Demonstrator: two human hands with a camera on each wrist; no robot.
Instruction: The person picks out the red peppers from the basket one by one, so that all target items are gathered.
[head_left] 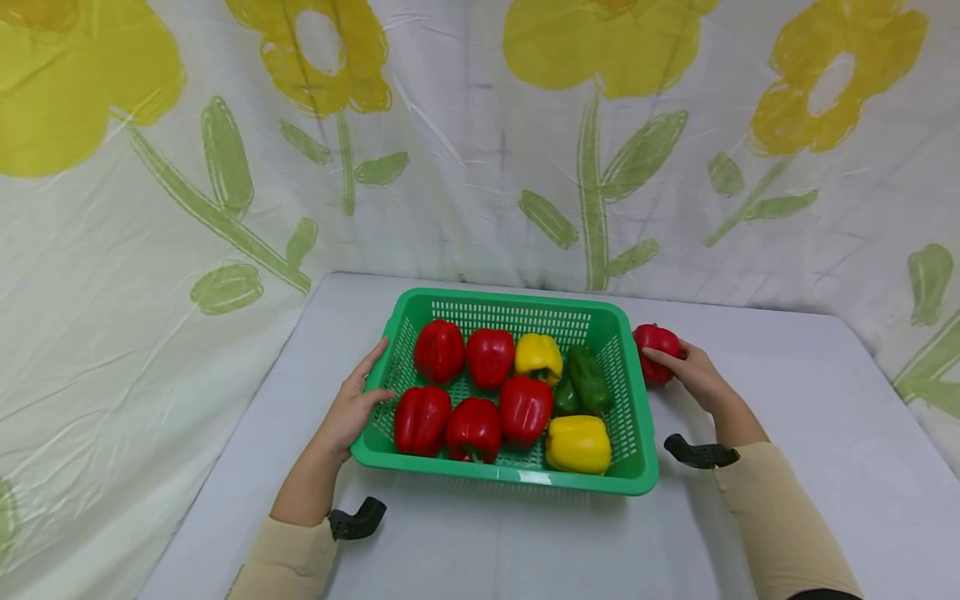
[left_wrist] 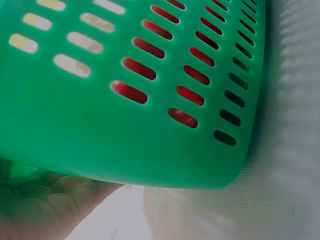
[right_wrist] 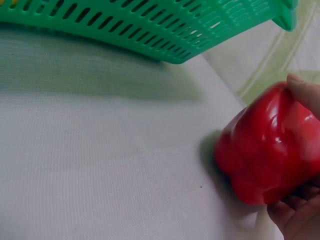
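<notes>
A green plastic basket [head_left: 504, 473] with slotted walls stands on the table. Inside it lie several red bell peppers [head_left: 527, 410], yellow bell peppers [head_left: 579, 444] and green peppers [head_left: 589, 380]. At the basket's left end, my left hand [head_left: 351, 410] grips the rim, its thumb over the edge; the left wrist view has that hand [left_wrist: 55, 205] low beside the wall. To the right of the basket, my right hand [head_left: 699, 375] holds another red bell pepper [head_left: 655, 356] between thumb and fingers. In the right wrist view this pepper [right_wrist: 272, 145] is close over the white cloth.
White cloth covers the table [head_left: 780, 383]. Behind it hangs a white curtain [head_left: 465, 167] printed with yellow flowers and green leaves. Black curved pieces [head_left: 358, 520] are worn at both wrists.
</notes>
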